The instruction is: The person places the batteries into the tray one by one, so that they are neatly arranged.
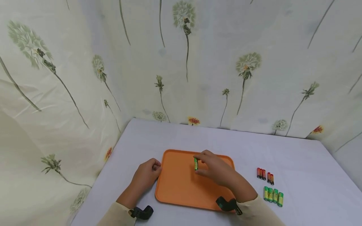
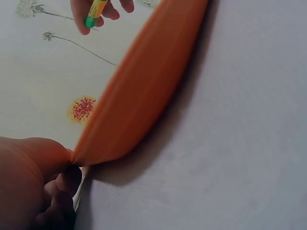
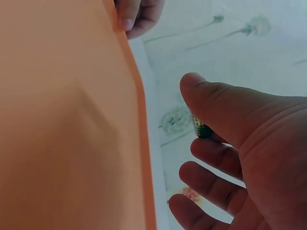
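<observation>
An orange tray [image 1: 181, 185] lies on the white-covered table. My left hand [image 1: 147, 174] pinches its left rim, with the thumb on the edge and the other fingers curled at the outer side, as the left wrist view shows. Over the tray, my right hand [image 1: 213, 168] holds a green and yellow battery [image 1: 196, 164] between thumb and forefinger, one end at each. The right wrist view shows the battery [image 3: 201, 128] mostly hidden behind the thumb, the other fingers spread below it. In the left wrist view the battery [image 2: 96, 13] appears tilted above the rim.
Right of the tray lie several red and black batteries [image 1: 261, 173] in two small groups. Nearer me stands a row of several thicker green and yellow batteries [image 1: 270, 194]. Flower-patterned cloth [image 1: 203, 78] hangs behind the table [image 1: 299, 157] and along its left side.
</observation>
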`<action>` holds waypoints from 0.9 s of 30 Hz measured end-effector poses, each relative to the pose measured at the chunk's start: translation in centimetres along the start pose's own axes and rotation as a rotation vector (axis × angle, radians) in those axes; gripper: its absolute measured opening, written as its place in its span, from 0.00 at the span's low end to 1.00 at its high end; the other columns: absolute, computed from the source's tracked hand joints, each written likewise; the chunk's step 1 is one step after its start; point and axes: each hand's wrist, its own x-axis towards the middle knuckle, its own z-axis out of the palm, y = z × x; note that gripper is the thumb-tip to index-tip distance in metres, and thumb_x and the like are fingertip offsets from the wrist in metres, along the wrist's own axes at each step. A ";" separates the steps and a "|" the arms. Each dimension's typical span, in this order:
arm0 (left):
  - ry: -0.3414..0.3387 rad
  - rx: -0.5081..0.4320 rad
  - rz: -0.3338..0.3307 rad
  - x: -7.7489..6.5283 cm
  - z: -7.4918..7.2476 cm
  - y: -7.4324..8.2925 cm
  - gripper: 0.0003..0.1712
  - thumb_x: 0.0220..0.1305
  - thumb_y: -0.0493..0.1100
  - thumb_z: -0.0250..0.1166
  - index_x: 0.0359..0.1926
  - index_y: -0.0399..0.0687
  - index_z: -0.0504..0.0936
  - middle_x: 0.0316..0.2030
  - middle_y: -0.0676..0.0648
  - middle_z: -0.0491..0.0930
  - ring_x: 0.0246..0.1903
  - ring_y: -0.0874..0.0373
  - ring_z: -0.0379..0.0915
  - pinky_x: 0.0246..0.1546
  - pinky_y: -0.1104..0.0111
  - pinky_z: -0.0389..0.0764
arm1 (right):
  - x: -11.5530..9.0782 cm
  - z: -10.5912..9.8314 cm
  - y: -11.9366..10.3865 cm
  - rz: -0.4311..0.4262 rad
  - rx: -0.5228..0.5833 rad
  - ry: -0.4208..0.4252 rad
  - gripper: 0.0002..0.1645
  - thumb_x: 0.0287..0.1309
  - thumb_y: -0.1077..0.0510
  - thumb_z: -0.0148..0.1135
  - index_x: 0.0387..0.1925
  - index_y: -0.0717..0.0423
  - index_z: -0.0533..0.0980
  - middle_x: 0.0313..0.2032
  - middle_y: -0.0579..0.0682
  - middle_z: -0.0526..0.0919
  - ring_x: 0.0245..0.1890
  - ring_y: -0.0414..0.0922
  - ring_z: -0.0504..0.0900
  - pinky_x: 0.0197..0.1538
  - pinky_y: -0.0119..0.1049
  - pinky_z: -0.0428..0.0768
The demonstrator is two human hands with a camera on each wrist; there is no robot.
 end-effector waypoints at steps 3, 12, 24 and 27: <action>0.007 0.006 0.000 0.2 -0.2 0.0 0.05 0.72 0.47 0.66 0.44 0.53 0.83 0.31 0.56 0.80 0.31 0.60 0.74 0.35 0.64 0.76 | 0.6 0.0 -0.7 -0.023 0.020 -0.007 0.37 0.65 0.49 0.72 0.71 0.53 0.72 0.59 0.44 0.76 0.60 0.50 0.78 0.59 0.47 0.80; -0.018 0.002 -0.025 0.0 -0.2 0.0 0.05 0.72 0.47 0.66 0.45 0.54 0.83 0.32 0.55 0.81 0.32 0.59 0.74 0.37 0.63 0.76 | 2.1 0.3 -2.4 -0.079 0.078 -0.044 0.36 0.66 0.50 0.72 0.71 0.53 0.73 0.58 0.44 0.76 0.60 0.50 0.78 0.58 0.46 0.80; -0.022 0.011 -0.036 0.0 -0.2 0.2 0.06 0.72 0.48 0.67 0.45 0.54 0.82 0.32 0.56 0.81 0.32 0.60 0.74 0.36 0.64 0.77 | 4.1 1.8 -3.8 -0.107 0.081 -0.088 0.34 0.67 0.47 0.71 0.70 0.50 0.74 0.60 0.44 0.77 0.60 0.48 0.79 0.58 0.45 0.80; -0.023 0.022 -0.034 0.1 -0.2 0.1 0.07 0.72 0.48 0.67 0.45 0.54 0.83 0.32 0.56 0.81 0.32 0.60 0.74 0.36 0.64 0.77 | 4.6 2.2 -4.2 -0.108 0.097 -0.096 0.34 0.66 0.47 0.72 0.70 0.50 0.74 0.61 0.44 0.77 0.60 0.48 0.79 0.59 0.45 0.81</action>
